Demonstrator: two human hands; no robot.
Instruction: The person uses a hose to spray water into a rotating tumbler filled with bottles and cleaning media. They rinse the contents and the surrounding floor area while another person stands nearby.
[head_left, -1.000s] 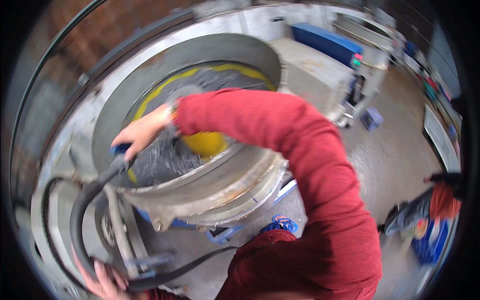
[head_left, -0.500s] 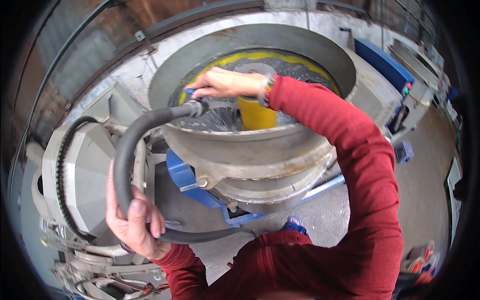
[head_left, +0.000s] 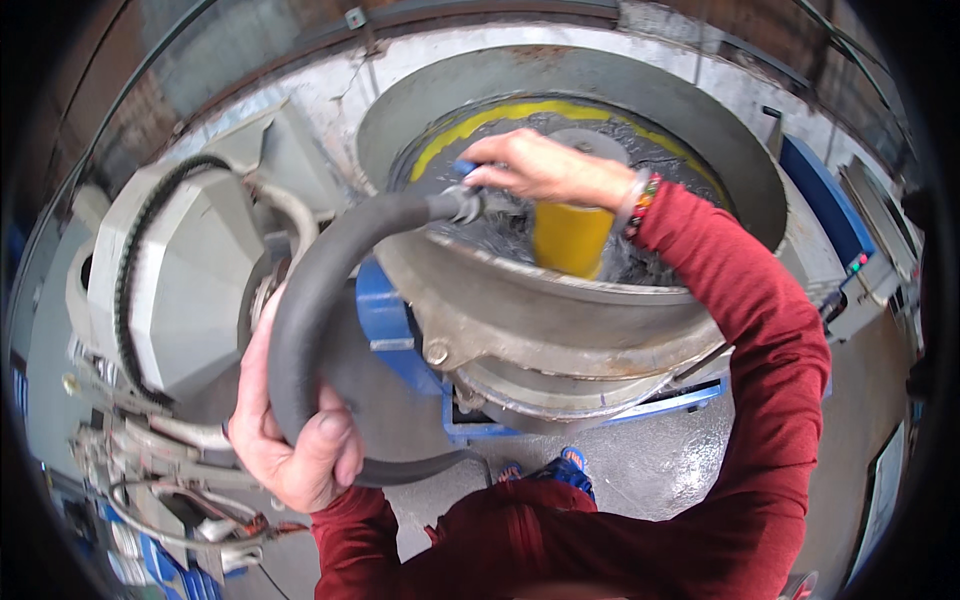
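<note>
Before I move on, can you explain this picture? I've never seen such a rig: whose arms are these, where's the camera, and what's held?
There's no robot: both arms, in red sleeves, belong to the person wearing the camera on their head. It looks down through a fisheye lens, so edges look bent. The left hand is wrapped around a thick dark hose. The right hand has its fingers on a blue handle at the hose's end, by a round grey tub. Inside are a yellow column and wet-looking grey contents. A pale faceted drum stands to the left.
</note>
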